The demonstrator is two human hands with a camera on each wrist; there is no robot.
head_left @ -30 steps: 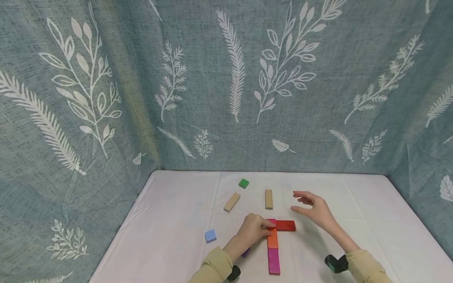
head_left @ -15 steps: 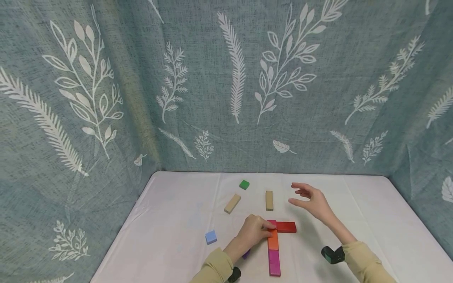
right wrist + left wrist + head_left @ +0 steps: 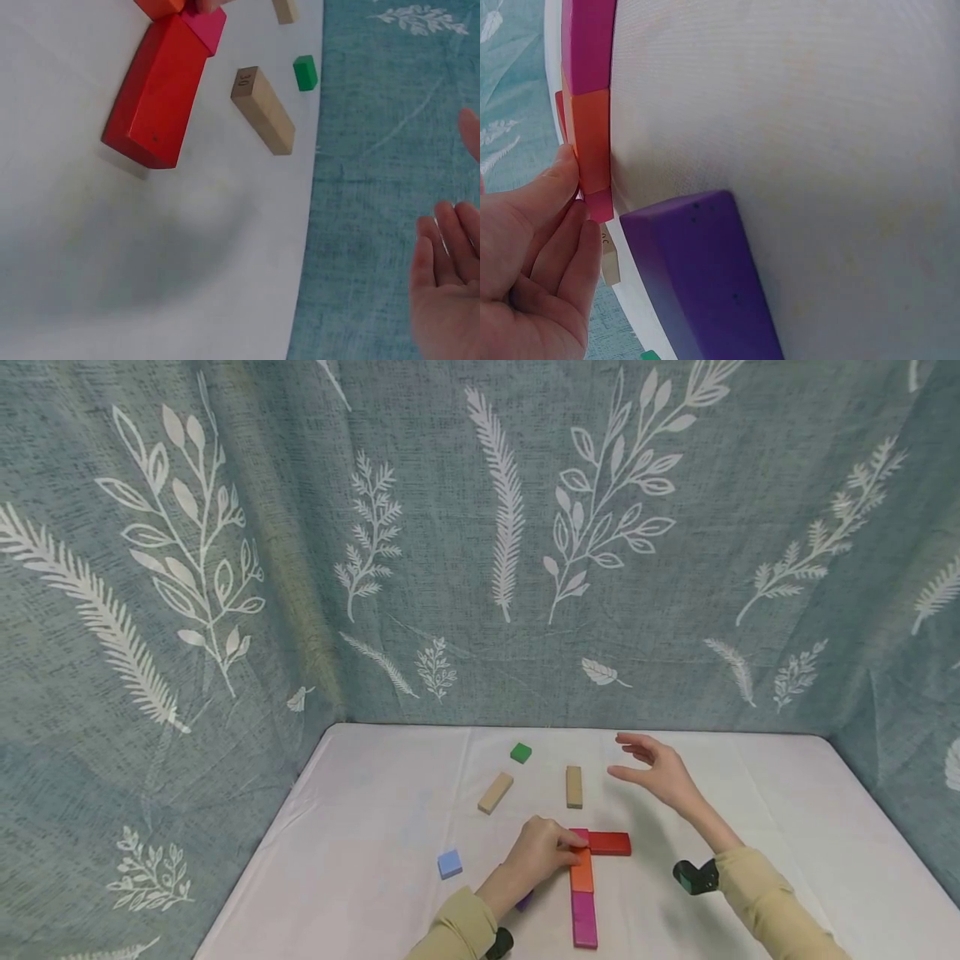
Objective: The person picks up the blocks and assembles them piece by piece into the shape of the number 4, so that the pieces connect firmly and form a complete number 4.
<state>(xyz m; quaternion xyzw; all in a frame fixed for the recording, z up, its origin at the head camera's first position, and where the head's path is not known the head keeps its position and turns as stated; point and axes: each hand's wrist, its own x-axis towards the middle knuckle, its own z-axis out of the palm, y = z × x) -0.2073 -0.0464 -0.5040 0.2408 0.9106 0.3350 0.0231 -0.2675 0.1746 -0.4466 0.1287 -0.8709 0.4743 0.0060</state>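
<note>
My left hand (image 3: 542,847), fingers bent, pinches at the far end of the orange block (image 3: 582,872). In the left wrist view its thumb touches the orange block, while its other fingers lie by the small pink block (image 3: 600,205). A magenta block (image 3: 584,918) continues the row at the near end. The red block (image 3: 610,843) extends rightward from the pink one, forming a corner. Partly under my left forearm lies a purple block (image 3: 701,277). My right hand (image 3: 660,768) hovers right of the blocks, fingers spread apart, holding nothing.
Two plain wooden blocks, one upright in view (image 3: 573,787) and one slanted (image 3: 496,792), lie farther back. Behind them is a small green block (image 3: 521,752), and a light blue block (image 3: 450,863) sits at left. A patterned curtain (image 3: 480,543) hangs behind the white-covered table (image 3: 360,827).
My right hand has moved a little away from me and slightly left, still in the air. My left hand and the blocks have kept their places.
</note>
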